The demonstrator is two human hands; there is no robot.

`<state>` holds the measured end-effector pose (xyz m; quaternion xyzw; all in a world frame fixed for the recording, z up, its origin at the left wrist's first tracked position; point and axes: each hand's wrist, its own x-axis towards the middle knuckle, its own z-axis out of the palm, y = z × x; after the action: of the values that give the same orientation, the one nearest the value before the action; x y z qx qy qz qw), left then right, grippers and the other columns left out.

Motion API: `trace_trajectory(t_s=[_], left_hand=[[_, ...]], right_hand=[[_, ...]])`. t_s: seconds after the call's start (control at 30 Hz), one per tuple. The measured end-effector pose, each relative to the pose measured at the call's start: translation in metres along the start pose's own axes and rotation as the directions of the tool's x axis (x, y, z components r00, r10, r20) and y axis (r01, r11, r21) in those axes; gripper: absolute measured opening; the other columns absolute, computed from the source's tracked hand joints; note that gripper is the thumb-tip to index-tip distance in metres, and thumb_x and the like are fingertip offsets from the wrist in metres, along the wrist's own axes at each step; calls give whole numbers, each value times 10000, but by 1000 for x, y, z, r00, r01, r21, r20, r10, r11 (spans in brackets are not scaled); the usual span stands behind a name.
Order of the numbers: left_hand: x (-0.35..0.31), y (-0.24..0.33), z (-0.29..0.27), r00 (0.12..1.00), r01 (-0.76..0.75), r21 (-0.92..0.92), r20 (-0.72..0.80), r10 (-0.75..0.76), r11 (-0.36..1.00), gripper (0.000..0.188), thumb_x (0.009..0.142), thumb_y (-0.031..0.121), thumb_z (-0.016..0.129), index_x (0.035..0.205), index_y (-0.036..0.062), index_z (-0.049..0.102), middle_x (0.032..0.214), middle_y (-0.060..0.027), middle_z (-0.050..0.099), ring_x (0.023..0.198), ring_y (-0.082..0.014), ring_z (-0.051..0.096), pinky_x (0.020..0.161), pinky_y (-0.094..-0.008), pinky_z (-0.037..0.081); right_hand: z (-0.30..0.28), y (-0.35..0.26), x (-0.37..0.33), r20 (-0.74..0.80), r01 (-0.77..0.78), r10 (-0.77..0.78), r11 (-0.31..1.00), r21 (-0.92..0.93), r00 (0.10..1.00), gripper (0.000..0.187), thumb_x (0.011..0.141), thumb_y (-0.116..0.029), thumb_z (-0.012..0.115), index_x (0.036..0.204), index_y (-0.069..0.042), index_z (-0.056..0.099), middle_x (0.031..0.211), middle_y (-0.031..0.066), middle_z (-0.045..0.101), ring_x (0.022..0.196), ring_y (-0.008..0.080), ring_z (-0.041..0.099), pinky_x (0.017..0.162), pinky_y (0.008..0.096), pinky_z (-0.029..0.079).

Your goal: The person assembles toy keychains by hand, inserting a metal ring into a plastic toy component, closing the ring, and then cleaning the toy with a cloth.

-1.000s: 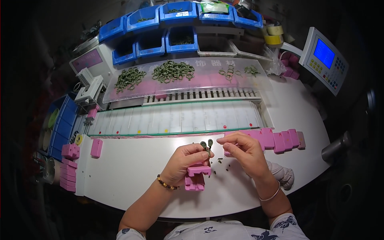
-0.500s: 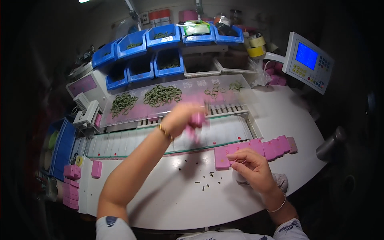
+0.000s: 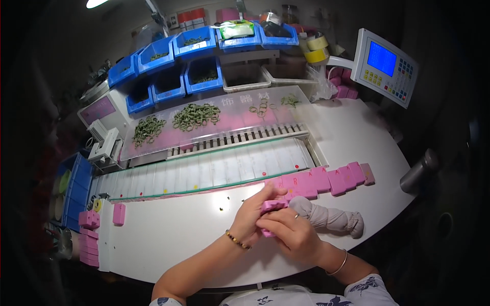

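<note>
In front of me both hands meet at a pink block (image 3: 274, 205), perhaps a rubber mould. My left hand (image 3: 248, 217) wraps round it from the left, with a beaded bracelet on that wrist. Bent fingers of my right hand (image 3: 298, 235) press against the block from the right; anything small between them is hidden. Just beyond my right hand lies a twisted grey cloth bundle (image 3: 329, 218). A row of pink blocks (image 3: 312, 182) with red marks stands behind it. Small dark green bits (image 3: 221, 209) lie on the white table left of my hands.
Green rings (image 3: 196, 116) are heaped on a clear sheet above a roller rack (image 3: 240, 136). White panels (image 3: 214, 171) line up before it. Blue bins (image 3: 195, 43) hang behind. A control panel (image 3: 384, 66) and dark cylinder (image 3: 419, 171) stand right; more pink blocks (image 3: 89, 245) left.
My left hand has come down and toward me from above the rack with the pink block. My right hand has moved left to meet it. The view has shifted slightly.
</note>
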<state>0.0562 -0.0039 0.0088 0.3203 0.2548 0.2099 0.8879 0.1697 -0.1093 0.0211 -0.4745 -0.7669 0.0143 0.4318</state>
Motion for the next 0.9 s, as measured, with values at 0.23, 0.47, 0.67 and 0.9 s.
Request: trace_trajectory(t_s=[0.23,0.47,0.67,0.9], left_hand=[[-34,-15,-8,996,-88,-138,-2,89,986,669,966,587,388,1237,-15,501,1137,-124,619,856,-176,650,734,-297,540],[-31,-6,-22,998,-37,-300,-65,19,953,664,982,599,312,1124,-16,519,732,-51,565,576,-156,535,507,-291,470],[-44,0,-32,987,-72,-60,-149,62,996,698,994,590,245,1150,-33,519,707,-75,569,550,-164,521,453,-325,465],[-39,-11,-10,990,-128,-78,-61,124,989,643,1015,520,278,1262,-33,493,821,-74,579,651,-173,576,496,-328,527]], right_hand=[[-1,1,6,-28,40,-38,995,88,999,331,705,-1,641,1035,-17,649,962,107,655,909,261,640,765,367,518],[7,-24,-17,88,316,-303,914,-255,949,367,778,-136,664,1142,-90,659,1142,62,661,1064,196,625,967,367,456],[-62,0,-33,283,-44,196,883,-467,939,484,806,-62,617,1286,-89,563,1285,136,535,1123,263,573,935,373,456],[-67,25,-37,222,-179,295,887,-426,929,539,750,-5,609,1284,-62,560,1195,139,527,985,294,580,839,402,466]])
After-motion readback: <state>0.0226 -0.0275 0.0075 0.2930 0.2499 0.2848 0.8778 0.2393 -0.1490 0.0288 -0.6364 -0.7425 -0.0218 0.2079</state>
